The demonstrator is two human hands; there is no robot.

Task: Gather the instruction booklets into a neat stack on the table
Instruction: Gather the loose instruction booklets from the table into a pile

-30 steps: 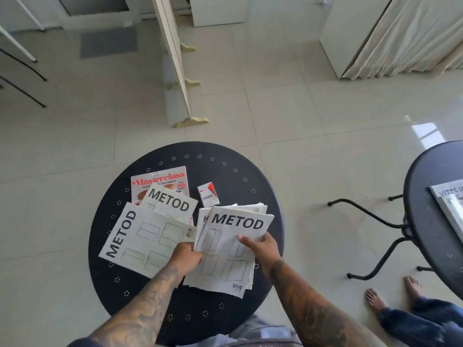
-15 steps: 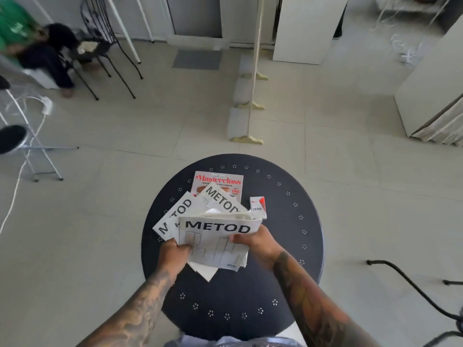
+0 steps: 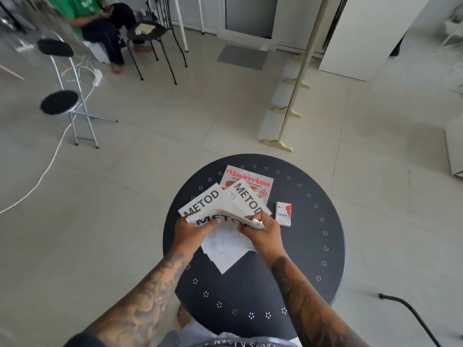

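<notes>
Several white METOD instruction booklets lie on a round black table. I hold a bundle of booklets between both hands, its top edge lifted off the table. My left hand grips its left side and my right hand grips its right top corner. Two more METOD booklets, one at the left and one at the right, fan out behind the bundle, partly under it. The right one overlaps a red Masterclass magazine.
A small white and red VESS box lies right of my right hand. A folding stool, a white cable, black chairs and a seated person in green are at the far left. A mirror stand rises behind the table.
The view swung left and up. My hands brought the bundle of booklets left over the spread METOD booklets and tilted it up, and both hands now grip nearer its top edge.
</notes>
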